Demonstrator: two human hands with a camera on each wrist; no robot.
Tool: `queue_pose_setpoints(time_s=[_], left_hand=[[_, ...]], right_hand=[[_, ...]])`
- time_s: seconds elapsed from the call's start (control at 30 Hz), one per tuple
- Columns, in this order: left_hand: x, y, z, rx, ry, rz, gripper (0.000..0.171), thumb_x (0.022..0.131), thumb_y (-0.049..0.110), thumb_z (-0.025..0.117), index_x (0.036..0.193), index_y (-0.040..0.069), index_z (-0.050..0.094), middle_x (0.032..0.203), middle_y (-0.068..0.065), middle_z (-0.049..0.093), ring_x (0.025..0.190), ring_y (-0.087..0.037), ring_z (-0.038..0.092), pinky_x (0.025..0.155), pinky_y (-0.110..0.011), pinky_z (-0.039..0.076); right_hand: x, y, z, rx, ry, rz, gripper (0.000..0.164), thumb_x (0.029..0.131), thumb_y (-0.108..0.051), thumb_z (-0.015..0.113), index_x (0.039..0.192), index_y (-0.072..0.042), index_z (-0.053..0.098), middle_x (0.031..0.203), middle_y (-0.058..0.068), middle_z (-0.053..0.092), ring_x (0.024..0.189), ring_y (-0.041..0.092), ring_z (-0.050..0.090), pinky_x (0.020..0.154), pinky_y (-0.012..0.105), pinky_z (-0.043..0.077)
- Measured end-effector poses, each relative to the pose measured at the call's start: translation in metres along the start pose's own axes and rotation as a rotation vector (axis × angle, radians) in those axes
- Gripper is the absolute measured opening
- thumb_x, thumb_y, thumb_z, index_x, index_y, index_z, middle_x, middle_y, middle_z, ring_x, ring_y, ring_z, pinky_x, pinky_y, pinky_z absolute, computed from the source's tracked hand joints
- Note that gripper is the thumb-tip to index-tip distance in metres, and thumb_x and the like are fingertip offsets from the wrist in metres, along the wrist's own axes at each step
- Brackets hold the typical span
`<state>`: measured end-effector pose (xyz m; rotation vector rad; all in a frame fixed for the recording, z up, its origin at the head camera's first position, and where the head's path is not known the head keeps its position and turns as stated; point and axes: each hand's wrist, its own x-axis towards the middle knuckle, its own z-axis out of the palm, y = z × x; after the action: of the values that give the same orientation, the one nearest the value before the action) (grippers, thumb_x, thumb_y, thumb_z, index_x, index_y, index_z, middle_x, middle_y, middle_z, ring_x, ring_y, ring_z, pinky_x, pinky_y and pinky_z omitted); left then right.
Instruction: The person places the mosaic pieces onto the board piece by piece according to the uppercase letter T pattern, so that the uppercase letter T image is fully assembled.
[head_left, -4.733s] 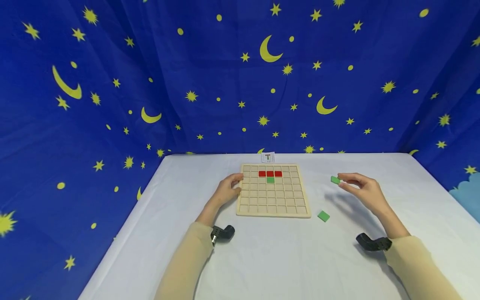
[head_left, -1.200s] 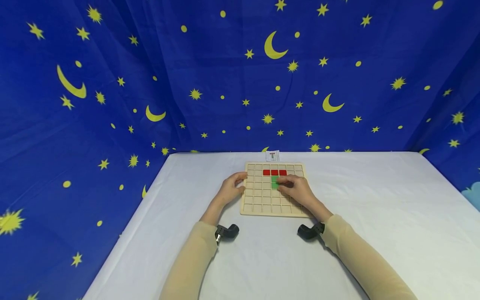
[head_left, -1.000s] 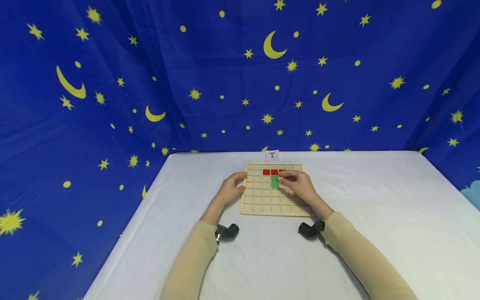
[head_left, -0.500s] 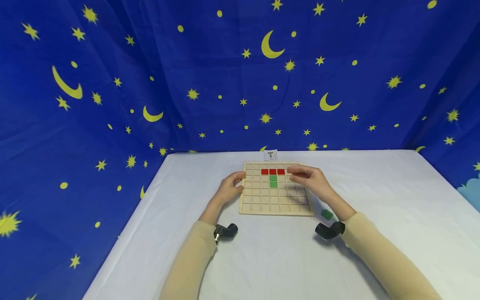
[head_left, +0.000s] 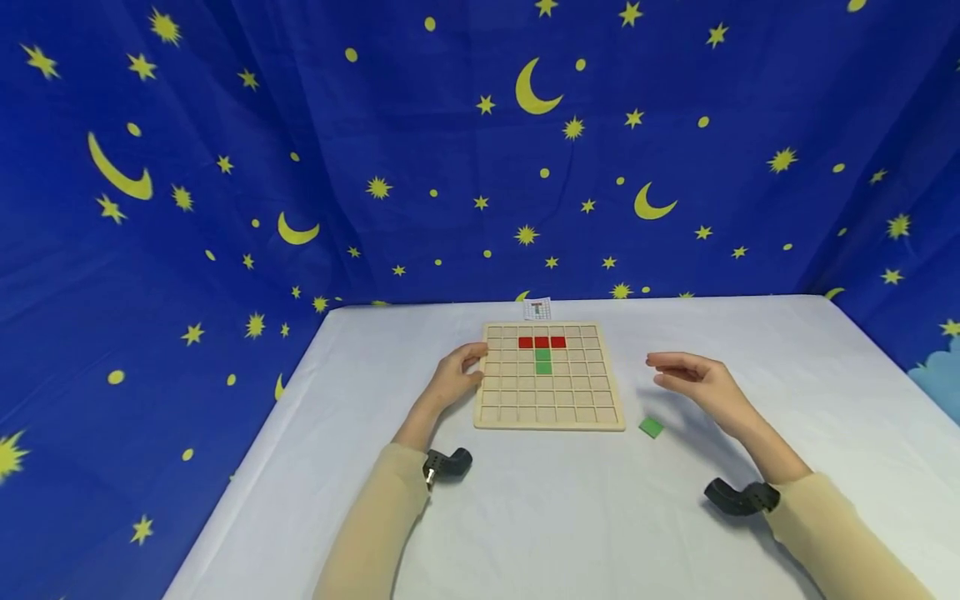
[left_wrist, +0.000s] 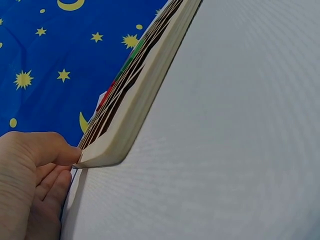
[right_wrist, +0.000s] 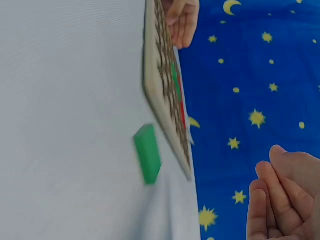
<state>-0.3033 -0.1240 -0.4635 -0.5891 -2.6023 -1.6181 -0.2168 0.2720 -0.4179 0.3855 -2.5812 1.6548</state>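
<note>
In the head view a wooden grid board (head_left: 550,417) lies on the table, with a row of red tiles (head_left: 542,342) and two green tiles (head_left: 543,361) below the middle one. My left hand (head_left: 452,377) rests against the board's left edge, thumb and fingertips touching it; the left wrist view has the thumb (left_wrist: 57,150) at the board's corner. Over the table to the right of the board, my right hand (head_left: 705,387) hovers with loosely bent fingers and holds nothing. Below its fingertips lies a loose green tile (head_left: 651,427), also visible as a green block (right_wrist: 148,154) in the right wrist view.
A small printed card (head_left: 537,309) with a T-shaped pattern lies behind the board. White cloth (head_left: 570,517) covers the table. A blue curtain (head_left: 420,125) with yellow moons and stars encloses the back and sides.
My right hand has brought a green tile onto the board, let it go below the first green one, and moved back to the right. The left hand stays at the board's edge.
</note>
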Motion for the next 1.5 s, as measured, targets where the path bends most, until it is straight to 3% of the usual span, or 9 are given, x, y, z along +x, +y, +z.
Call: queue_pose_setpoints(time_s=[0.13, 0.5, 0.8, 1.0, 1.27, 1.5], left_hand=[[-0.001, 0.000, 0.000, 0.001, -0.001, -0.011, 0.051, 0.081, -0.013, 0.059, 0.130, -0.006, 0.050, 0.128, -0.018, 0.055, 0.123, -0.026, 0.048, 0.104, -0.020, 0.039], [0.000, 0.001, 0.001, -0.006, 0.005, -0.018, 0.051, 0.080, -0.014, 0.059, 0.130, -0.007, 0.049, 0.128, -0.018, 0.055, 0.122, -0.026, 0.048, 0.104, -0.021, 0.038], [-0.002, 0.002, 0.000, 0.007, 0.004, 0.000, 0.050, 0.081, -0.013, 0.058, 0.130, -0.007, 0.050, 0.128, -0.018, 0.054, 0.122, -0.027, 0.048, 0.105, -0.022, 0.038], [-0.001, 0.001, 0.000, 0.022, 0.002, 0.003, 0.050, 0.082, -0.013, 0.058, 0.130, -0.006, 0.050, 0.128, -0.018, 0.054, 0.122, -0.026, 0.048, 0.105, -0.022, 0.038], [-0.001, 0.003, -0.001, 0.026, 0.002, -0.011, 0.050, 0.082, -0.013, 0.058, 0.130, -0.006, 0.050, 0.128, -0.017, 0.054, 0.123, -0.026, 0.048, 0.104, -0.022, 0.039], [-0.003, 0.005, 0.000, 0.031, -0.004, -0.020, 0.050, 0.082, -0.012, 0.058, 0.131, -0.006, 0.049, 0.129, -0.017, 0.054, 0.123, -0.026, 0.048, 0.104, -0.022, 0.039]], right_hand=[[-0.015, 0.006, -0.001, -0.018, 0.004, -0.005, 0.042, 0.090, -0.023, 0.065, 0.124, 0.001, 0.059, 0.120, 0.007, 0.063, 0.104, 0.008, 0.060, 0.083, 0.010, 0.048], [-0.039, 0.023, 0.012, -0.073, -0.015, -0.061, 0.037, 0.086, -0.018, 0.069, 0.117, 0.001, 0.063, 0.116, 0.016, 0.063, 0.102, 0.012, 0.062, 0.087, 0.010, 0.047], [-0.043, 0.034, 0.025, -0.380, 0.039, -0.165, 0.046, 0.076, -0.031, 0.079, 0.114, -0.007, 0.066, 0.113, 0.004, 0.065, 0.105, 0.014, 0.058, 0.088, 0.004, 0.041], [-0.044, 0.035, 0.029, -0.415, 0.051, -0.214, 0.045, 0.074, -0.029, 0.080, 0.112, -0.009, 0.067, 0.111, 0.001, 0.066, 0.105, 0.018, 0.057, 0.090, 0.003, 0.037], [-0.043, 0.037, 0.032, -0.462, 0.071, -0.319, 0.039, 0.073, -0.015, 0.081, 0.110, -0.008, 0.068, 0.107, 0.000, 0.066, 0.101, 0.017, 0.059, 0.089, 0.007, 0.041], [-0.046, 0.038, 0.029, -0.483, 0.045, -0.269, 0.037, 0.076, -0.012, 0.078, 0.111, -0.012, 0.069, 0.110, -0.001, 0.066, 0.104, 0.021, 0.059, 0.091, 0.023, 0.048]])
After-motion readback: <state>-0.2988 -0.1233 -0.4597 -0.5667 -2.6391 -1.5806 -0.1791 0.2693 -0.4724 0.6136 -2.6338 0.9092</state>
